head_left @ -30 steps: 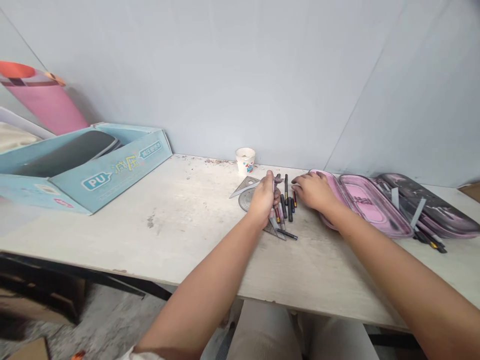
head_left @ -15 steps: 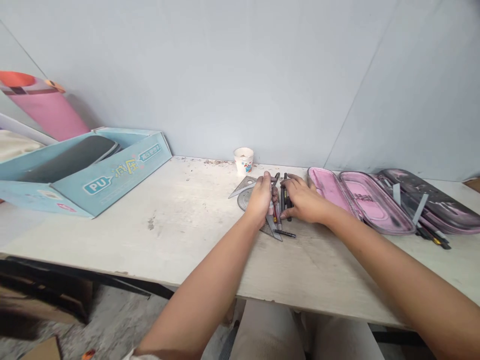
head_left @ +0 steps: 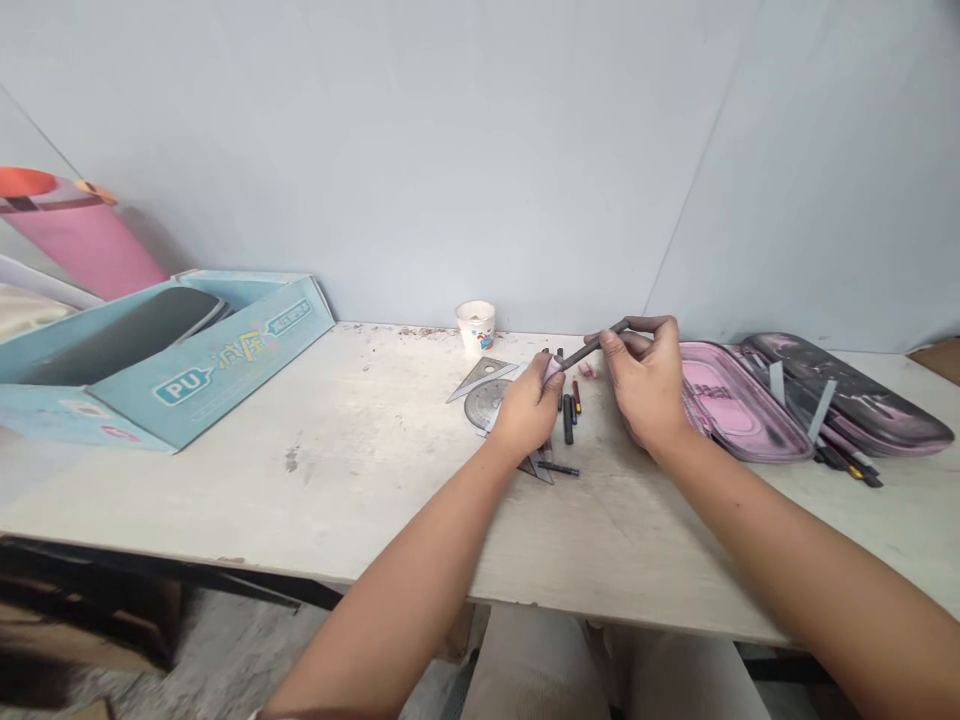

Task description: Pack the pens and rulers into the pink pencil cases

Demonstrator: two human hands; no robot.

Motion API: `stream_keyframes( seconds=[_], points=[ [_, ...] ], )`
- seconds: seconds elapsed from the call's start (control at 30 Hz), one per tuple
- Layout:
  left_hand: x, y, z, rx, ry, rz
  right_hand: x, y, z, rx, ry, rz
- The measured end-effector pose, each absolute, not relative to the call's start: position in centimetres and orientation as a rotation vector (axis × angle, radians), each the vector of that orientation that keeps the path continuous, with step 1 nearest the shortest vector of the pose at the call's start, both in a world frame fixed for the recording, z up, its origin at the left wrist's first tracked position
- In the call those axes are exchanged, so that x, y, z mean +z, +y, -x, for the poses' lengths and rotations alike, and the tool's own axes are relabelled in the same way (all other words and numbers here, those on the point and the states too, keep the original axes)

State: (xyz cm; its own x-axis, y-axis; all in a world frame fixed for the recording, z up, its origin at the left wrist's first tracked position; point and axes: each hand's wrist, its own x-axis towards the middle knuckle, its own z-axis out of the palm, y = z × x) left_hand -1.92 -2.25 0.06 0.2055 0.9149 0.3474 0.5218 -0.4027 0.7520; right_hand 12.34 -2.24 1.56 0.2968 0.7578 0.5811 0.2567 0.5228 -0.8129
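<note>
My right hand (head_left: 646,375) is raised over the table, its fingers closed round a dark pen (head_left: 592,348) that slants down to the left. At the pen's lower end, my left hand (head_left: 529,405) pinches a small pale pink piece (head_left: 553,368), whose kind I cannot make out. Beneath and beside my left hand lie a clear protractor (head_left: 484,402) and a set square (head_left: 480,375), partly covered. Between the hands, several short pens rest on the table, among them a thick black one (head_left: 568,420) and a red and yellow one (head_left: 577,396).
A paper cup (head_left: 476,328) stands near the wall. To the right lie an open pink pencil case (head_left: 739,400) and a dark case (head_left: 855,390) with pens and rulers around it. A blue box (head_left: 225,370) holding a dark case (head_left: 142,335) sits on the left.
My right hand has lifted from the pens and now holds a dark pen against the pink piece in my left hand. The view has shifted slightly.
</note>
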Motion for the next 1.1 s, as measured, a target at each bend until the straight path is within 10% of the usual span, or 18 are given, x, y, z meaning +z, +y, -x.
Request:
stream_keyframes(
  seconds=[0.7,1.1],
  points=[
    [0.5,-3.0,1.9,1.14,1.337,-2.067,3.2,-1.2,-13.4,-0.02,-2.117,1.081],
    [0.8,-2.2,2.6,1.289,1.428,-1.734,0.5,3.6,-13.3,-0.52,-2.444,1.825]
  ],
)
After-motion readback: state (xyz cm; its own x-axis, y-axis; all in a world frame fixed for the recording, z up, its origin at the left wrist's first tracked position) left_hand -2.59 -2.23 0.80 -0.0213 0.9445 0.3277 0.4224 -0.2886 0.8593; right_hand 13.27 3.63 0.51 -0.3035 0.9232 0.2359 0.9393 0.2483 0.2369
